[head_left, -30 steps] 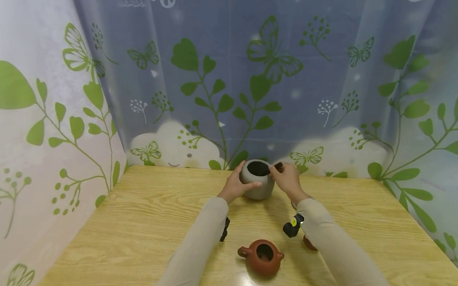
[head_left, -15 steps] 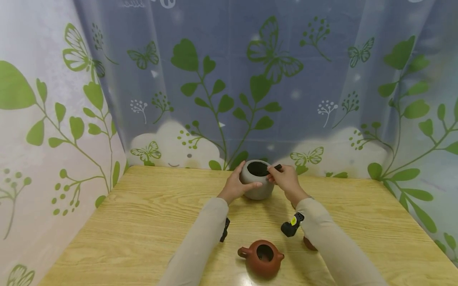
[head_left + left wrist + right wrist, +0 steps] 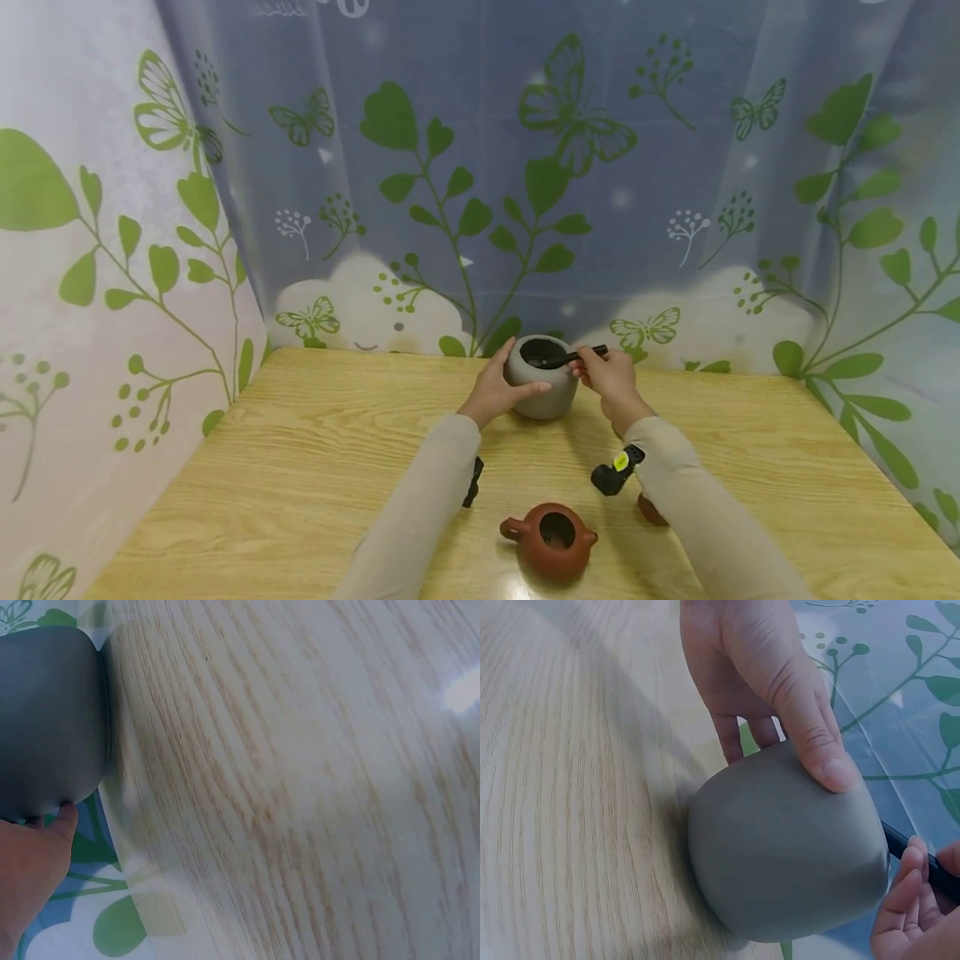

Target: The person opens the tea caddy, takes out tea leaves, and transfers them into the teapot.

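A round grey jar (image 3: 542,400) with a wide dark mouth stands near the back edge of the table. My left hand (image 3: 491,390) grips its left side, thumb across the front; the right wrist view also has this left hand (image 3: 761,667) on the jar (image 3: 787,847). From the right, the fingers of my right hand (image 3: 613,379) pinch a slim black stick-like tool (image 3: 561,362). It slants over the rim, its far end inside the mouth. What shape that end has, I cannot tell. In the right wrist view the jar hides the tool's inner part.
A reddish-brown clay teapot (image 3: 555,562), lidless, stands at the front of the wooden table (image 3: 300,467), between the forearms. Partly behind the right forearm lies a small reddish-brown piece (image 3: 651,508). A patterned cloth (image 3: 480,208) hangs right behind the jar.
My right hand has shifted slightly right, and a longer stretch of the black tool now shows across the jar's mouth. The left hand, jar and teapot stay in place.
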### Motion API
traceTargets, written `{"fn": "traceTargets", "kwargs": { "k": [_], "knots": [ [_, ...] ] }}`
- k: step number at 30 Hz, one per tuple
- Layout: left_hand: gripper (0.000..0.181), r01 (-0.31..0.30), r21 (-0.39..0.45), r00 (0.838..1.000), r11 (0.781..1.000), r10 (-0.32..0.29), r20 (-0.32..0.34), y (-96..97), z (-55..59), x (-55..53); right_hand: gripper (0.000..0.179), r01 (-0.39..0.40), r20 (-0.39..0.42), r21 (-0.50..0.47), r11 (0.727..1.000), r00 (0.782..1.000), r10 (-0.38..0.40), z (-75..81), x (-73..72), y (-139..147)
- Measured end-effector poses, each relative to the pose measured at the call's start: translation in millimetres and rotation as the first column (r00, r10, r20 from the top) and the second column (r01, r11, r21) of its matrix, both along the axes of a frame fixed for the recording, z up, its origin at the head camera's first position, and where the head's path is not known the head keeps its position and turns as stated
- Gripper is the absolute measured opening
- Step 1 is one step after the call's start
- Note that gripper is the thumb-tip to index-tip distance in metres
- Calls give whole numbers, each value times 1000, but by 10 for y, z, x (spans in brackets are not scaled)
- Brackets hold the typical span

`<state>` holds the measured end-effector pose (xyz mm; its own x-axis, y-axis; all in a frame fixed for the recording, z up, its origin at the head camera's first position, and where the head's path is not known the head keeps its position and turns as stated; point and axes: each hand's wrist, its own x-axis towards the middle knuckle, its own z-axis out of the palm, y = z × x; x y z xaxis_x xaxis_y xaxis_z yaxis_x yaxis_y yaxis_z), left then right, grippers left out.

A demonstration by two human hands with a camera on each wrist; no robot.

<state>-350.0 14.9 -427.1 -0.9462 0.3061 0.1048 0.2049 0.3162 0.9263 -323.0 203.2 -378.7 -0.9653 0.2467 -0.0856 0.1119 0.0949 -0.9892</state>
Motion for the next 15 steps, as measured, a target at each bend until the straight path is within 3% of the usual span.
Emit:
{"fn": "traceTargets", "kwargs": {
  "k": [15],
  "knots": [
    [102, -2, 4, 1000, 1000, 2, 2, -2, 46, 48, 32, 52, -4, -86, 995, 999, -52, 66, 64, 131]
  ]
}}
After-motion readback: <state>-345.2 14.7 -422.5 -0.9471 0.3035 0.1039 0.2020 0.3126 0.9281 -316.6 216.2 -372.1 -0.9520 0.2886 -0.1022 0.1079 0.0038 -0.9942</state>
